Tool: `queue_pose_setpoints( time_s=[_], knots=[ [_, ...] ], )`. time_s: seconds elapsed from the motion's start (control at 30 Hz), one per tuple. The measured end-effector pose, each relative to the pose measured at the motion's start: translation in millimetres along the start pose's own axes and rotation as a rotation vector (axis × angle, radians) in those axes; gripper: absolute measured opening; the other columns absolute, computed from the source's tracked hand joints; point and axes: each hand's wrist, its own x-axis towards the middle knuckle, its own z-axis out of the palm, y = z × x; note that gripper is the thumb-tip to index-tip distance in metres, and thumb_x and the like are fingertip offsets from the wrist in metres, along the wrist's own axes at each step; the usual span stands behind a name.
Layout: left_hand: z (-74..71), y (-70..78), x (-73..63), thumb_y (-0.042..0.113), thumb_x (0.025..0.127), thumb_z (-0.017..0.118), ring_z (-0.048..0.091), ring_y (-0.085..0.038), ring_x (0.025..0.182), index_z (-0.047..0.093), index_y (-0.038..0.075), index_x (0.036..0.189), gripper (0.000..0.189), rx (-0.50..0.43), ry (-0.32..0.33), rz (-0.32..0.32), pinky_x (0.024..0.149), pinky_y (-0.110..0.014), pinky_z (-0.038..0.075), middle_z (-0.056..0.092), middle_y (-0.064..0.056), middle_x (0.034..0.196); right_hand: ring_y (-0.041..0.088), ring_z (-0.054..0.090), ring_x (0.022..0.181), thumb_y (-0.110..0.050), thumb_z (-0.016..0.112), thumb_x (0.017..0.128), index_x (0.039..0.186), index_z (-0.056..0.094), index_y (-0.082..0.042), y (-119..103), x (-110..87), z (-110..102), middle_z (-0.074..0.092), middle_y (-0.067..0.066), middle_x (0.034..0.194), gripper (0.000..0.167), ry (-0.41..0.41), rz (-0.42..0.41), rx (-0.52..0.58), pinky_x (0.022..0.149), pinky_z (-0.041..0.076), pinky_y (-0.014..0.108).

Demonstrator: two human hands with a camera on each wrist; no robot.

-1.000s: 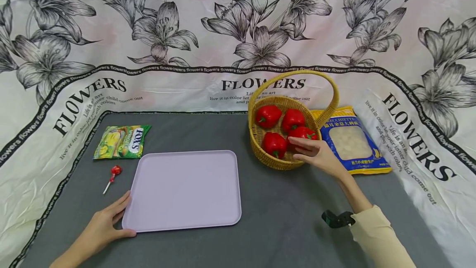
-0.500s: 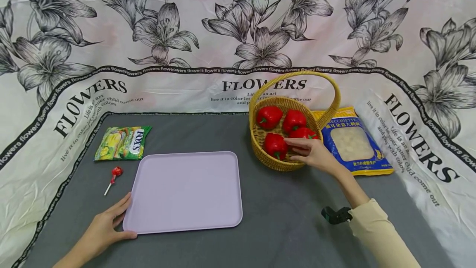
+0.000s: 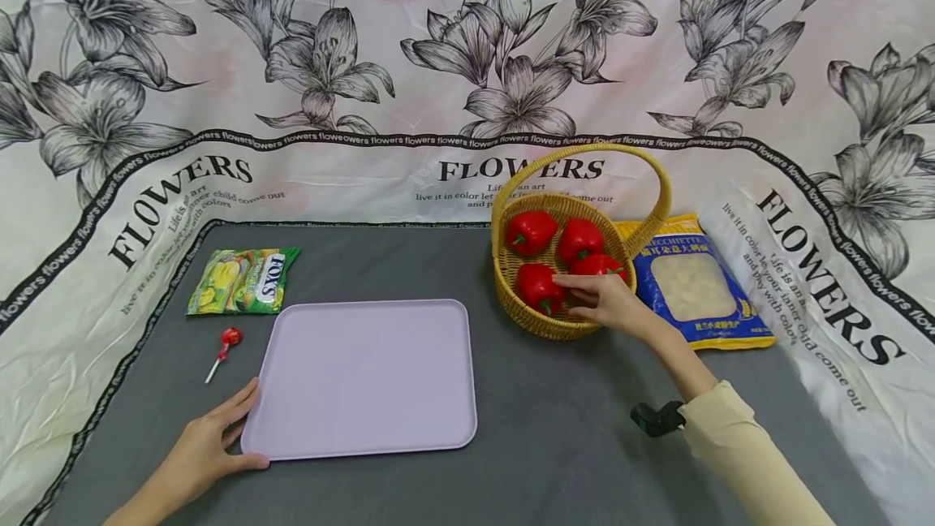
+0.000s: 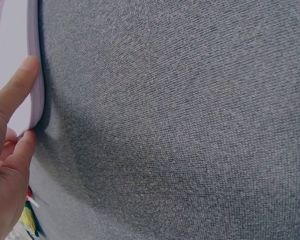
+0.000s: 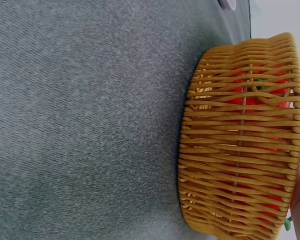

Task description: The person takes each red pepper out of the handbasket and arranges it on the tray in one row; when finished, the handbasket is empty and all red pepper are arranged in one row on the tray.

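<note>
In the head view, my left hand (image 3: 197,441) holds the near-left corner of a pale lilac tray (image 3: 358,380). The left wrist view has the thumb over the tray's rim (image 4: 36,95) and the other fingers at its side. My right hand (image 3: 609,303) reaches over the rim of a yellow wicker basket (image 3: 540,325), fingers extended and fingertips at the right side of the front red bell pepper (image 3: 536,286). Several red bell peppers lie in the basket. In the right wrist view, the basket wall (image 5: 240,145) hides most of the fingers.
A blue and yellow pasta bag (image 3: 694,286) lies right of the basket, partly behind its handle (image 3: 661,193). A green candy bag (image 3: 241,281) and a red lollipop (image 3: 228,341) lie left of the tray on the grey cloth (image 3: 526,469).
My right hand has moved left and slightly lower inside the basket, its fingertips now at the front bell pepper. The left hand stays at the tray corner.
</note>
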Motion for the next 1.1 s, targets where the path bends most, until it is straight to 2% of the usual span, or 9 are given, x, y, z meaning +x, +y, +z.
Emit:
queue_pose_setpoints(
  time_s=[0.07, 0.17, 0.3, 0.37, 0.47, 0.63, 0.87, 1.0, 1.1],
  knots=[
    [0.2, -0.9, -1.6, 0.018, 0.052, 0.092, 0.055, -0.029, 0.113, 0.046, -0.017, 0.131, 0.098, 0.0, 0.012, 0.008, 0.08, -0.03, 0.055, 0.039, -0.033, 0.141, 0.039, 0.056, 0.112, 0.013, 0.074, 0.074, 0.127, 0.057, 0.008, 2.3, 2.5, 2.8, 0.057, 0.025, 0.128, 0.056, -0.018, 0.007, -0.002, 0.084, 0.052, 0.041],
    [0.6, -1.5, -3.2, 0.018, 0.052, 0.092, 0.056, -0.026, 0.112, 0.046, -0.016, 0.131, 0.098, 0.003, 0.019, 0.018, 0.079, -0.029, 0.055, 0.04, -0.032, 0.141, 0.039, 0.057, 0.111, 0.013, 0.075, 0.073, 0.129, 0.055, 0.008, 3.8, 6.1, 6.5, 0.054, 0.025, 0.132, 0.061, -0.039, 0.013, -0.005, 0.083, 0.053, 0.042],
    [1.5, -1.5, -3.6, 0.019, 0.053, 0.091, 0.053, -0.032, 0.114, 0.045, -0.016, 0.132, 0.098, 0.002, 0.013, 0.013, 0.08, -0.029, 0.055, 0.039, -0.032, 0.142, 0.034, 0.067, 0.089, 0.014, 0.077, 0.07, 0.131, 0.054, 0.006, 3.6, 11.3, 10.2, 0.05, 0.026, 0.136, 0.066, -0.045, -0.01, -0.078, 0.071, 0.058, 0.037],
    [1.8, -1.3, -3.5, 0.019, 0.053, 0.091, 0.052, -0.033, 0.116, 0.045, -0.016, 0.133, 0.098, 0.001, 0.012, 0.007, 0.081, -0.03, 0.055, 0.039, -0.031, 0.142, 0.032, 0.066, 0.08, 0.014, 0.077, 0.069, 0.133, 0.053, 0.004, 2.7, 14.5, 11.4, 0.047, 0.027, 0.139, 0.068, -0.048, -0.01, -0.107, 0.066, 0.059, 0.035],
    [1.9, -0.8, -3.5, 0.018, 0.053, 0.091, 0.05, -0.034, 0.117, 0.045, -0.016, 0.133, 0.098, -0.001, 0.012, 0.0, 0.082, -0.031, 0.054, 0.038, -0.031, 0.143, 0.033, 0.065, 0.082, 0.015, 0.076, 0.07, 0.137, 0.05, 0.001, 0.9, 20.2, 12.4, 0.039, 0.027, 0.145, 0.073, -0.066, 0.026, -0.098, 0.067, 0.059, 0.036],
    [1.9, 0.2, -3.0, 0.016, 0.052, 0.091, 0.052, -0.038, 0.114, 0.045, -0.016, 0.132, 0.098, -0.004, 0.018, -0.001, 0.081, -0.031, 0.054, 0.039, -0.032, 0.142, 0.037, 0.06, 0.105, 0.01, 0.077, 0.073, 0.14, 0.047, -0.002, -0.3, 29.6, 13.7, 0.033, 0.026, 0.149, 0.075, -0.086, 0.053, -0.112, 0.071, 0.058, 0.04],
    [2.2, 0.7, -1.8, 0.016, 0.052, 0.091, 0.051, -0.04, 0.115, 0.045, -0.017, 0.132, 0.098, -0.012, 0.017, 0.001, 0.082, -0.032, 0.054, 0.038, -0.032, 0.142, 0.029, 0.063, 0.095, 0.008, 0.077, 0.073, 0.141, 0.048, -0.006, 0.4, 34.7, 14.4, 0.036, 0.023, 0.148, 0.075, -0.101, 0.082, -0.13, 0.064, 0.057, 0.029],
    [1.7, 0.3, -1.7, 0.016, 0.052, 0.091, 0.048, -0.038, 0.117, 0.045, -0.017, 0.132, 0.098, -0.015, 0.019, -0.006, 0.083, -0.032, 0.054, 0.038, -0.031, 0.143, 0.031, 0.065, 0.097, 0.01, 0.077, 0.073, 0.141, 0.048, -0.006, 1.3, 35.1, 14.5, 0.038, 0.024, 0.147, 0.076, -0.099, 0.104, -0.083, 0.07, 0.058, 0.031],
    [0.7, 0.6, -1.6, 0.015, 0.052, 0.091, 0.048, -0.04, 0.117, 0.045, -0.017, 0.132, 0.098, -0.021, 0.015, -0.014, 0.083, -0.033, 0.053, 0.037, -0.031, 0.143, 0.031, 0.067, 0.09, 0.013, 0.075, 0.073, 0.142, 0.046, -0.006, 1.3, 35.1, 14.5, 0.038, 0.026, 0.144, 0.077, -0.103, 0.129, -0.028, 0.072, 0.058, 0.035]
  ],
)
